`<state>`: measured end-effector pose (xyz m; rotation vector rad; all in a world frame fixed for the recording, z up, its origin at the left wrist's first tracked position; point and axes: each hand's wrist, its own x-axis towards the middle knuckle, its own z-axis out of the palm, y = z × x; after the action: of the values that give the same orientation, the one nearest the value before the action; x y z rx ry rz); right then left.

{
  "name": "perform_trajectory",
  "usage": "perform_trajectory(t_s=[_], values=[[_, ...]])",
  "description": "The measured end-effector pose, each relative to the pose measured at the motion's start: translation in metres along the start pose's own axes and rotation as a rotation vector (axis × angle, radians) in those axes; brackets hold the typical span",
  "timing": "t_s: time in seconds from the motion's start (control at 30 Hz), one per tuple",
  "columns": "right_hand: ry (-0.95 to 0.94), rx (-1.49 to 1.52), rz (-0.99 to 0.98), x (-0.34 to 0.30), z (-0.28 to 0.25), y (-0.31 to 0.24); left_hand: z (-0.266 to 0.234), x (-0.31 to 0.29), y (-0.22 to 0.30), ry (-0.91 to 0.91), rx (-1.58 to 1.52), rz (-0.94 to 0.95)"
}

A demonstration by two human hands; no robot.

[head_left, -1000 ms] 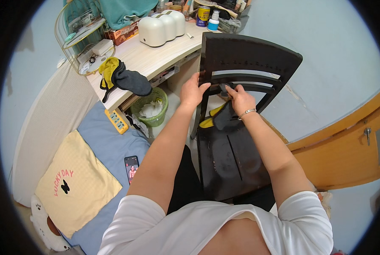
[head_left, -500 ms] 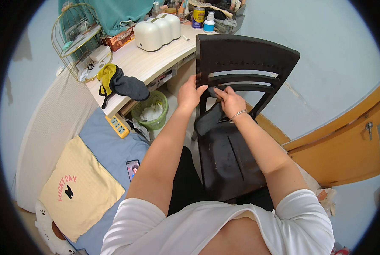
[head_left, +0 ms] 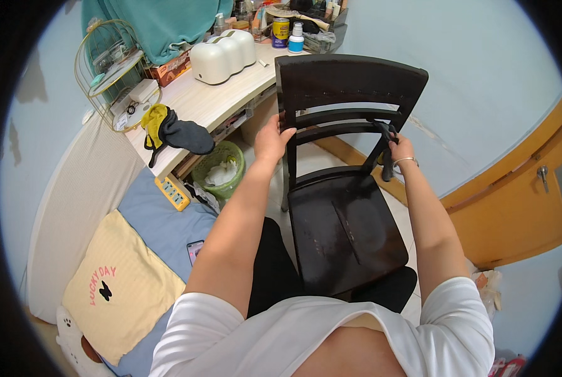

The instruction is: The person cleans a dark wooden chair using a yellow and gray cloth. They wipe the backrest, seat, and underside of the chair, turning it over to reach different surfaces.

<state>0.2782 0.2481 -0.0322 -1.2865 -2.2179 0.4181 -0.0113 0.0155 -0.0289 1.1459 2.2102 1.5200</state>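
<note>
Gripping the dark wooden chair by its backrest, the left hand clasps the left post, while the right hand grasps a black strap there. Stiff, probably heavy; posts give firmest hold.

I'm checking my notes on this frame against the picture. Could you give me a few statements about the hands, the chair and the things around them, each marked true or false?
1. The left hand rests on the left post of the dark wooden chair. True.
2. The right hand is on the desk. False: it is at the right side of the chair's back, gripping a black strap.
3. The chair seat is covered with a pile of clothes. False: the seat is bare.
4. A green waste bin stands under the desk edge. True.
5. A pale yellow pillow lies on the bed at lower left. True.
</note>
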Motion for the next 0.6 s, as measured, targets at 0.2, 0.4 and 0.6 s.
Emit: perform_trajectory(t_s=[0.2,0.4,0.6], values=[[0.062,0.8,0.309,-0.024,0.018,-0.07,-0.009,-0.002,0.009,-0.029,0.096,-0.005],[0.034,0.837,0.035,-0.026,0.075,-0.174,-0.009,-0.002,0.012,-0.064,0.032,0.028],[0.038,0.855,-0.116,-0.069,0.112,-0.217,-0.02,-0.005,0.012,-0.134,0.096,0.054]])
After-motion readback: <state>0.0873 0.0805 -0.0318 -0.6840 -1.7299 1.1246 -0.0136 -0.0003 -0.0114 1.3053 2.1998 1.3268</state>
